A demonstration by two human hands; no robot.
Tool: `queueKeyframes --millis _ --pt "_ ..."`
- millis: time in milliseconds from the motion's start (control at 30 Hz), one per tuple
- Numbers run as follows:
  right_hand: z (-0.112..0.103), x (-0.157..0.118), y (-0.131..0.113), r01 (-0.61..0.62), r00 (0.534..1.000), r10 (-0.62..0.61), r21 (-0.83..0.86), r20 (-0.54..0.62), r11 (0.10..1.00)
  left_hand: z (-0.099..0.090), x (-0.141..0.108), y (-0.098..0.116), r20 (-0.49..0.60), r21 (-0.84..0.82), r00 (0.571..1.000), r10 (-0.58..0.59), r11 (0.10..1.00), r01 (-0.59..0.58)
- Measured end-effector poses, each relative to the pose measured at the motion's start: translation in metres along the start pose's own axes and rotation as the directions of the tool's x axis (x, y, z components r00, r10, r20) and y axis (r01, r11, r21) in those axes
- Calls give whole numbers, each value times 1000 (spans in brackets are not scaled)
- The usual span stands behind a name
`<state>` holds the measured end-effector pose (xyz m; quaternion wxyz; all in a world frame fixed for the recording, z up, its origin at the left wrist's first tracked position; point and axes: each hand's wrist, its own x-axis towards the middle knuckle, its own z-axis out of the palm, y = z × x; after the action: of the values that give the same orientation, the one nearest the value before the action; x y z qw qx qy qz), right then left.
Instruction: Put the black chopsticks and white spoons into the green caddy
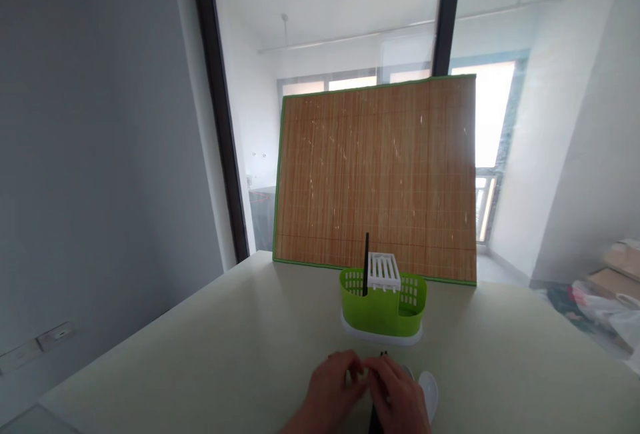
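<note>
My left hand [331, 384] and my right hand [397, 391] meet low in the view, near the front of the table. Both have their fingers bent and pinched, with the fingertips almost touching. What they hold, if anything, is too small to make out. Under my right hand lie dark chopsticks [375, 422], mostly covered by it. Just right of that hand is a white spoon [429, 391], bowl end away from me. Beyond my hands stands a green utensil basket [373, 314] with a white slatted rack [384, 271] and one upright black chopstick [367, 257].
A bamboo mat [375, 174] with green edging stands upright at the back of the pale table [225, 347]. Behind it are glass panes with dark frames. A grey wall [100, 154] runs along the left, and bags and boxes [615, 281] lie at far right.
</note>
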<state>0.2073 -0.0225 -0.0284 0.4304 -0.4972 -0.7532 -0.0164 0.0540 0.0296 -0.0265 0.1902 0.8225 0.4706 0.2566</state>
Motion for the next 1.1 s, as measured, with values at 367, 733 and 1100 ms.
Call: queueKeyframes --millis 367,733,1100 --pt "3 0 -3 47 993 -42 -40 111 998 -4 5 -8 167 222 985 44 972 -80" --pt "5 -3 -6 68 924 -2 -158 382 985 -26 -2 -12 164 158 986 -33 987 7" --pt "7 -1 -5 68 921 -1 -157 390 985 -35 -7 8 119 570 983 -139 820 47"
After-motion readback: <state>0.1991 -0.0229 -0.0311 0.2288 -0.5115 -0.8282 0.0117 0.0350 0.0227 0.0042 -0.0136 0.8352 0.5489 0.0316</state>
